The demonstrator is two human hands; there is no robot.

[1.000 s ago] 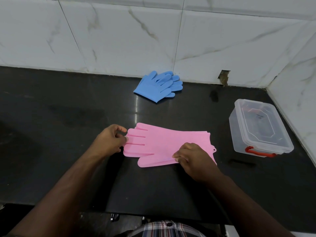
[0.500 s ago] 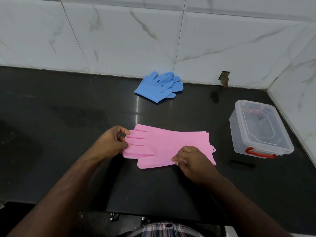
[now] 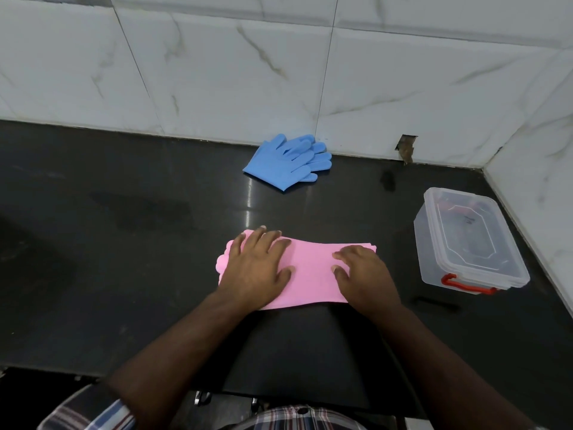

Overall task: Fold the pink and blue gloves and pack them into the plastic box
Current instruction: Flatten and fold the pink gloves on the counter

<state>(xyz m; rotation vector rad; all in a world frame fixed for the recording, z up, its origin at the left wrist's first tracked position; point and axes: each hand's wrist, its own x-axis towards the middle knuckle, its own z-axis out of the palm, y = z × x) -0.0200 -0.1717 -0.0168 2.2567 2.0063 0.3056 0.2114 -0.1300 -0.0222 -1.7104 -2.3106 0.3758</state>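
Observation:
The pink gloves [image 3: 311, 270] lie folded lengthwise into a narrow strip on the black counter [image 3: 124, 243], in front of me. My left hand [image 3: 259, 265] rests flat on the strip's left, finger end, fingers spread. My right hand [image 3: 361, 270] presses flat on its right, cuff end. Neither hand grips anything. The blue gloves [image 3: 286, 162] lie stacked at the back of the counter against the tiled wall. The clear plastic box [image 3: 465, 243] with red clips stands at the right, its lid on.
White marble-look tiles [image 3: 217, 72] form the back wall and the right wall, meeting in a corner behind the box. The counter's front edge runs just below my forearms. A small hole [image 3: 406, 147] shows in the back wall's base.
Both hands had pinched the near edge of the flat pink gloves. That edge has been folded over away from me, and both hands now lie flat on top of the narrower strip.

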